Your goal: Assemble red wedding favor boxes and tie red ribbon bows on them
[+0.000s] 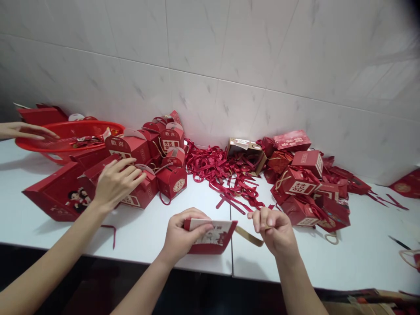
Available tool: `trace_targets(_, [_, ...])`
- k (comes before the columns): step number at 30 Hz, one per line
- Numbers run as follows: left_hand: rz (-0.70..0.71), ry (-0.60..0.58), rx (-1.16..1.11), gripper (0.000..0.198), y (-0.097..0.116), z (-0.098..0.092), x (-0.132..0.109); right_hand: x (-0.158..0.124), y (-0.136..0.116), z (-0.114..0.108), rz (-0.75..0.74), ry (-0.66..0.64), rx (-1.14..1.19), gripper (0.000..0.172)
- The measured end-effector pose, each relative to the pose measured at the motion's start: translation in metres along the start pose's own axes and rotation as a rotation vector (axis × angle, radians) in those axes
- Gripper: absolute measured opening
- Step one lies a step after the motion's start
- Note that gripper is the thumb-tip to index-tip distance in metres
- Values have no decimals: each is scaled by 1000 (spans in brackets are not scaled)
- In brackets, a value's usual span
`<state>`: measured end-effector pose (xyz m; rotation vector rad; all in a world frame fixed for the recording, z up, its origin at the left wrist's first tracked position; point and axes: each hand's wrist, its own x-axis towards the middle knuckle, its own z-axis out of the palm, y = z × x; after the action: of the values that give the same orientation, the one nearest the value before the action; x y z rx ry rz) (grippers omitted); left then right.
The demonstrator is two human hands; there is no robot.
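Near the table's front edge, my left hand [185, 236] grips a small red box [215, 236] with a pale printed panel, thumb on the panel. A gold ribbon [250, 236] extends from the box's right side toward my right hand [274, 229]. The fingers of my right hand are pinched around the ribbon's end, which is mostly hidden by them. Behind both hands lies a heap of loose dark red ribbons [210, 164] on the white table [256, 267].
Another person's hand [118, 181] reaches over red gift boxes [172, 181] at left; a further hand [29, 130] is at a red basket [52, 151]. More red boxes [300, 186] are piled at right, beside an open brown box [246, 151]. A tiled wall stands behind.
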<state>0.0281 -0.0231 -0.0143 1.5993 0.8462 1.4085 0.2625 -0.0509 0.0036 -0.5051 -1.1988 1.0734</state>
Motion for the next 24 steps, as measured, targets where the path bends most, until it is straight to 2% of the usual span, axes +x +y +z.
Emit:
trace_targets(3, [-134, 92, 54, 11, -21, 6, -2, -11, -1, 0, -48, -5, -82, 10])
trace_targets(7, [-223, 104, 29, 16, -36, 12, -6, -25, 22, 18, -1, 90, -262, 10])
trace_targets(10, [-208, 88, 5, 22, -38, 11, -8, -28, 48, 36, 59, 191, -424, 11])
trace_targets(14, [-139, 34, -88, 41, -41, 8, -10, -26, 72, 52, 105, 217, -494, 9])
trace_targets(17, [-115, 8, -110, 49, -43, 6, -12, -25, 77, 57, 93, 244, -523, 9])
trace_targets(24, [-109, 33, -124, 43, -43, 8, -12, -27, 76, 61, 50, 283, -557, 6])
